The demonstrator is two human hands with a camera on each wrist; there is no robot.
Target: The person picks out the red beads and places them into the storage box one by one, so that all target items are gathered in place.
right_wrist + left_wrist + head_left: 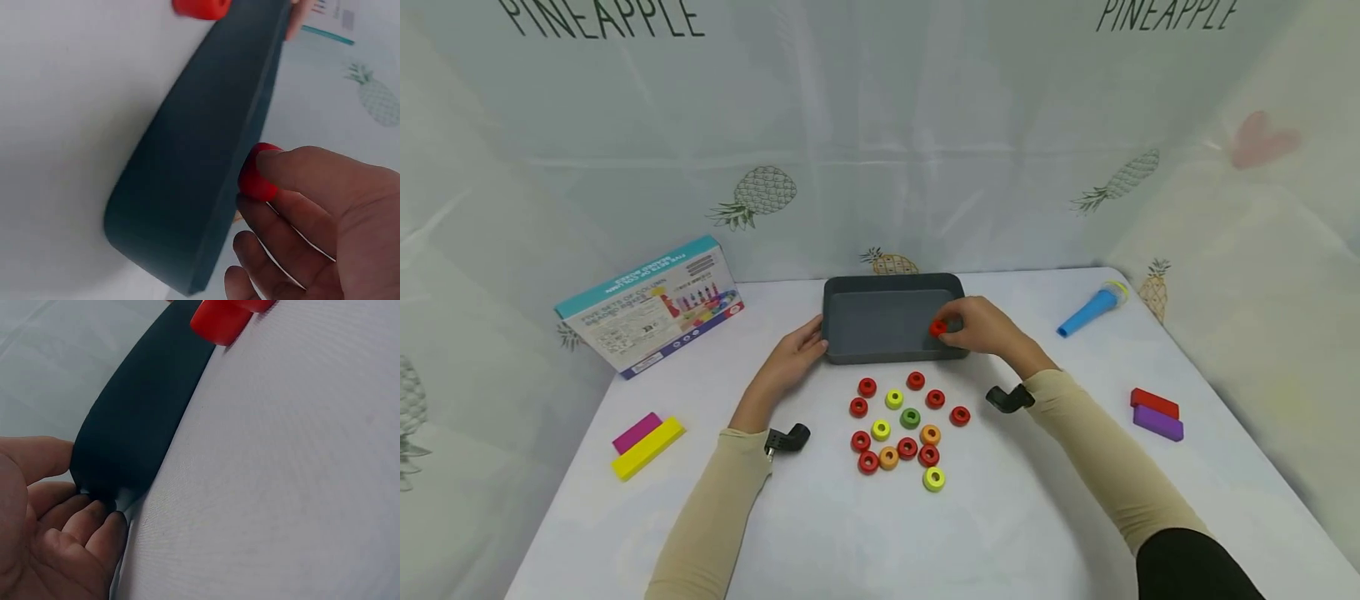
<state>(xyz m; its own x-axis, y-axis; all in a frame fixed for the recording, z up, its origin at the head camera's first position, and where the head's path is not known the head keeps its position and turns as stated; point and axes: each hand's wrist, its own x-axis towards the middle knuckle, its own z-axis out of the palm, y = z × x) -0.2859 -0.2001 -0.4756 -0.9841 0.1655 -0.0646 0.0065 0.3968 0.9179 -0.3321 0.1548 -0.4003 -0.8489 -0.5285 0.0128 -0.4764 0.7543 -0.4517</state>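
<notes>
A dark grey rectangular tray (887, 321) lies at the back of the table. My left hand (795, 354) holds the tray by its left end; in the left wrist view, the thumb is at the rim and the curled fingers (103, 531) are against the end wall. Over the tray's right side, my right hand (981, 325) pinches a red ring (937, 327) between thumb and fingers. The right wrist view shows this red ring (257, 175) just above the rim. In front of the tray lie several loose rings: red (907, 448), yellow (881, 430), orange (930, 434) and green (910, 418).
A printed box (655, 308) stands at the back left. Magenta (636, 432) and yellow blocks (647, 448) lie at the left. To the right are a blue toy microphone (1088, 312), a red block (1155, 403) and a purple block (1157, 422). A pineapple-print curtain (925, 125) hangs behind.
</notes>
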